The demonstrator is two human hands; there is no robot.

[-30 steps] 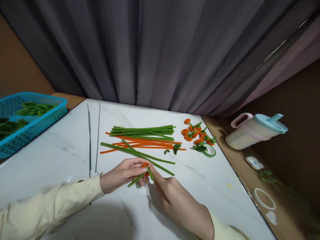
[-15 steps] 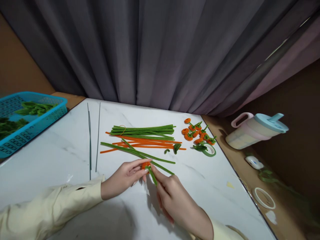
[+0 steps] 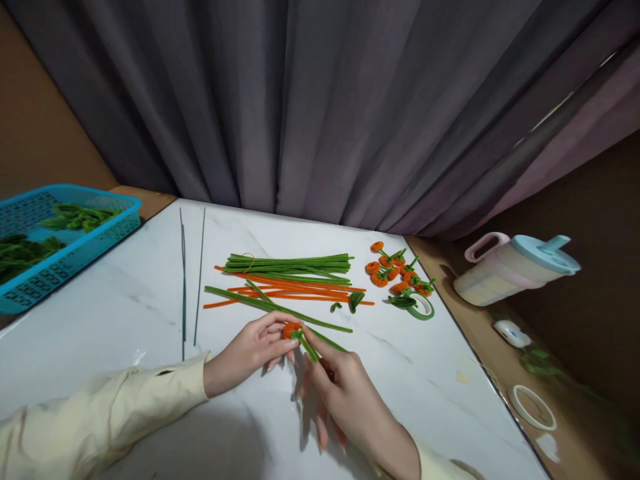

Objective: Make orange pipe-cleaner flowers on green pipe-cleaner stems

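My left hand point(image 3: 257, 350) pinches a small orange pipe-cleaner pumpkin point(image 3: 291, 329) between thumb and fingertips. A green pipe-cleaner stem point(image 3: 309, 347) sticks out of its top toward my right hand point(image 3: 345, 390). The thumb and index finger of that hand are closed on the stem, while its other fingers hang loosely below. Just beyond my hands, loose green pipe cleaners point(image 3: 280, 308) lie crossed over orange pipe cleaners point(image 3: 300, 288). Behind these is a bundle of green pipe cleaners point(image 3: 290, 263), tied near its left end.
Several similar orange pumpkins point(image 3: 399, 261) lie at the back right beside a roll of green tape point(image 3: 429, 315). Thin dark wires point(image 3: 183, 287) lie left. A blue basket point(image 3: 115, 225) holds green leaves. A tumbler point(image 3: 515, 267) and a white case point(image 3: 511, 333) stand right.
My right hand's thumb and index finger have shifted slightly along the green stem, and its lower fingers have spread. The left hand keeps the pumpkin in nearly the same place. The view has tilted slightly.
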